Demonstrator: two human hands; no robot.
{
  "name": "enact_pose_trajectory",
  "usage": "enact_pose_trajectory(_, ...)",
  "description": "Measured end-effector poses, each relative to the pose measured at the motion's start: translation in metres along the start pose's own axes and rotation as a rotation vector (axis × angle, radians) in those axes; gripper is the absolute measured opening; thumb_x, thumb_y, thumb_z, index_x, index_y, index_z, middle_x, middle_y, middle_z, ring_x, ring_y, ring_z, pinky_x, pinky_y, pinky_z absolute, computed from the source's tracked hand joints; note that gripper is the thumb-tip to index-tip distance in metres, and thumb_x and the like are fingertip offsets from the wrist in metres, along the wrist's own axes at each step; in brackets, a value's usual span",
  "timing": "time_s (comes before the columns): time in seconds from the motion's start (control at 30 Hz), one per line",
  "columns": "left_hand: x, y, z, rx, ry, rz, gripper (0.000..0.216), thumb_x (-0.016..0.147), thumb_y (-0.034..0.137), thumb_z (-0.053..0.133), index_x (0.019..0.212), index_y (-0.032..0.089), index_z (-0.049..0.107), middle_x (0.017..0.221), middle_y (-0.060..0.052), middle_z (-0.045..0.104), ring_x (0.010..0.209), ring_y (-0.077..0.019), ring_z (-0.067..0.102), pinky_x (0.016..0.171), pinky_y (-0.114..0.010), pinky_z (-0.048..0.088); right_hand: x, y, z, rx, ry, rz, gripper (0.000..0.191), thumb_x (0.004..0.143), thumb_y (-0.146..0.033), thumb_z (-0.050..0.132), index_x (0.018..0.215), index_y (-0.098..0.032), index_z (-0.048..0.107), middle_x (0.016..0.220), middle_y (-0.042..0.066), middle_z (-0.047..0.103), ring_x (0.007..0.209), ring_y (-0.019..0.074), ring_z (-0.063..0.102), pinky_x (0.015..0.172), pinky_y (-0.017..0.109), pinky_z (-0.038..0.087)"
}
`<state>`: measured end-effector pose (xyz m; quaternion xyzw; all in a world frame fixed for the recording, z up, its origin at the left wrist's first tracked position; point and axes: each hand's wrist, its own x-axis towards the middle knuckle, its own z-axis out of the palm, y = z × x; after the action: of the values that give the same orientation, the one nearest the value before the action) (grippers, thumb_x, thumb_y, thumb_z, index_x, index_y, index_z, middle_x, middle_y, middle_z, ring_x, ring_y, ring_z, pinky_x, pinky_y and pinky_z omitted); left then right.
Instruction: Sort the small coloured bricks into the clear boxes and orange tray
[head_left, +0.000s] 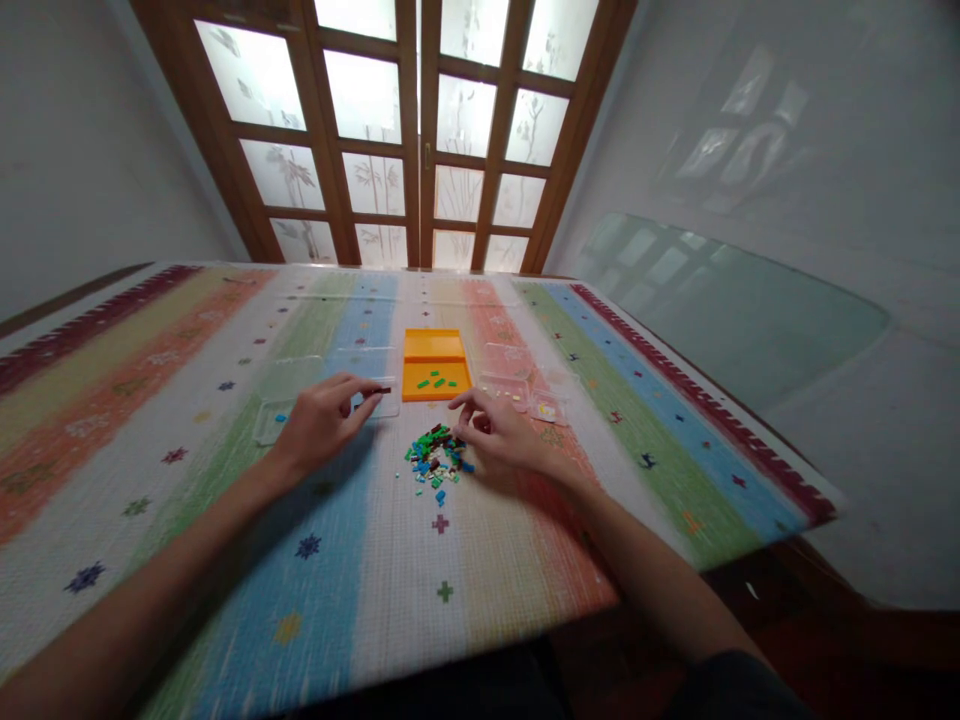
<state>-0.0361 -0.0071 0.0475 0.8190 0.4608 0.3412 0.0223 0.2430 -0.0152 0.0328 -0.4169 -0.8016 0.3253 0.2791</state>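
A small pile of tiny coloured bricks lies on the striped tablecloth in front of me. My left hand pinches a small dark brick just over a clear tray. Resting at the pile's right edge, my right hand has its fingers curled and touches the bricks; what it holds, if anything, I cannot make out. An orange tray with several green bricks sits just beyond the pile.
Several clear plastic trays stand left and right of the orange tray, some with a few small bricks inside. The table's right edge runs diagonally. Wooden doors with frosted glass stand behind the table.
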Motion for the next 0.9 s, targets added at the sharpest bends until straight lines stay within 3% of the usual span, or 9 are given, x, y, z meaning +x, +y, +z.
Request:
enact_pose_trajectory(0.27,0.026,-0.033,0.013,0.110,-0.232,-0.116,0.029,0.085,0.032,0.054,0.095,0.017,0.076,0.088,-0.008,0.076,0.062,-0.0172,0.060,0.069,-0.029,0.048,0.000,0.003,0.010,-0.268,-0.007,-0.011,0.017,0.088,-0.014,0.056,0.100,-0.017,0.067,0.092,0.007,0.070,0.082,0.0173,0.061,0.077,0.029,0.045)
enact_pose_trajectory(0.43,0.035,-0.039,0.023,0.130,-0.324,-0.089,0.031,0.083,0.031,0.053,0.095,0.018,0.078,0.091,-0.008,0.076,0.067,-0.0177,0.062,0.071,-0.028,0.048,-0.001,0.000,0.012,-0.294,-0.022,-0.026,0.017,0.087,-0.011,0.055,0.098,-0.017,0.068,0.093,0.006,0.070,0.080,0.0166,0.060,0.075,0.028,0.044)
enact_pose_trajectory(0.6,0.043,-0.037,0.027,0.184,-0.390,-0.114,0.034,0.082,0.031,0.054,0.099,0.017,0.079,0.079,-0.009,0.074,0.070,-0.0216,0.065,0.069,-0.029,0.046,-0.001,-0.002,0.009,-0.310,-0.029,-0.010,0.017,0.088,-0.010,0.055,0.097,-0.017,0.067,0.093,0.005,0.070,0.081,0.0161,0.060,0.074,0.026,0.043)
enact_pose_trajectory(0.73,0.043,-0.034,0.024,0.192,-0.378,-0.161,0.034,0.083,0.034,0.055,0.101,0.017,0.079,0.069,-0.006,0.070,0.063,-0.0197,0.062,0.060,-0.027,0.042,-0.001,0.001,0.008,-0.339,-0.037,-0.011,0.018,0.092,-0.013,0.051,0.098,-0.018,0.067,0.098,0.007,0.071,0.086,0.0178,0.062,0.079,0.029,0.045)
enact_pose_trajectory(0.9,0.035,-0.031,0.012,0.090,-0.245,-0.140,0.033,0.086,0.036,0.053,0.098,0.016,0.076,0.057,0.000,0.062,0.051,-0.0136,0.053,0.055,-0.024,0.037,-0.001,0.004,0.007,-0.364,-0.070,-0.019,0.019,0.092,-0.012,0.050,0.098,-0.017,0.067,0.100,0.008,0.072,0.088,0.0187,0.063,0.080,0.030,0.046)
